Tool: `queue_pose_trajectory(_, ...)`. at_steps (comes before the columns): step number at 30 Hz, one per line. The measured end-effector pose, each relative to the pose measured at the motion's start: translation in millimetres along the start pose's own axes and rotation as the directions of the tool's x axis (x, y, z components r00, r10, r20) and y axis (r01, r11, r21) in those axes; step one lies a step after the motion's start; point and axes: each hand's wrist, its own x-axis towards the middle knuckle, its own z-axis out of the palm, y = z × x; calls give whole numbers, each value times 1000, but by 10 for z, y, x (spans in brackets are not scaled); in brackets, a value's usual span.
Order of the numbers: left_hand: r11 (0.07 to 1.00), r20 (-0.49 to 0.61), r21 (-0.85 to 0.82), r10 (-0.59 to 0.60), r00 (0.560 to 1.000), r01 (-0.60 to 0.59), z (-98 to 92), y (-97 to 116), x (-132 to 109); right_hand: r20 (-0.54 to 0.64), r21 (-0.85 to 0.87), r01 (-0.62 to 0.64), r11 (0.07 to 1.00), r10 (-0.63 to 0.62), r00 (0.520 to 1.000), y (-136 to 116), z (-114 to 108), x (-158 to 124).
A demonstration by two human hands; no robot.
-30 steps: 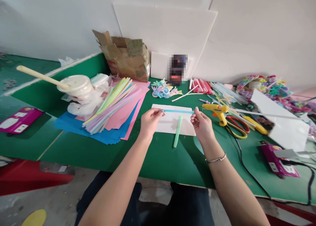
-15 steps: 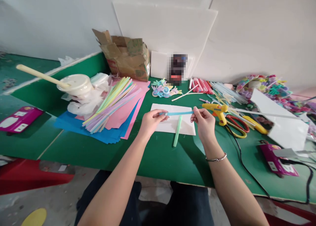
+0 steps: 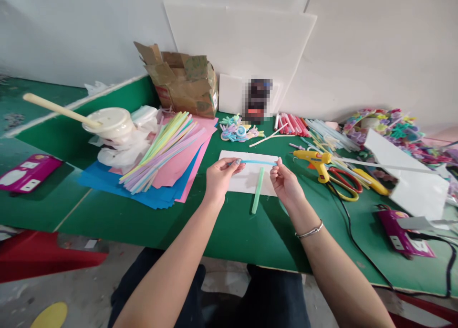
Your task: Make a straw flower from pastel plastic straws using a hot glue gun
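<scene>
A light-blue pipe cleaner is stretched level between my hands, above a white sheet. My left hand pinches its left end and my right hand pinches its right end between thumb and fingers. Below it, a light-green strip lies slanted, partly on the sheet and partly on the green table. To the right of my right hand rests a yellow glue gun, its cord running toward the front edge.
Red-and-yellow-handled scissors lie beside the glue gun. Pastel pipe cleaners lie on pink and blue sheets at left, near a lidded white cup with a thick straw. A cardboard box stands behind; curled pastel pieces sit at back centre.
My right hand has moved slightly left and turned, bringing my hands closer together. The blue pipe cleaner, still held at both ends, has risen slightly.
</scene>
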Motion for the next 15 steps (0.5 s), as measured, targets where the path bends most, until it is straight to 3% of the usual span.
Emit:
queue_pose_trajectory(7, 999, 91, 19, -53, 994, 51, -21, 13, 8, -17, -114, 123, 986, -125, 992, -36, -11, -17)
queue_pose_trajectory(15, 992, 203, 125, -40, 978, 15, -29, 10, -7, 37, -233, 284, 930, -284, 958, -106, 6, -48)
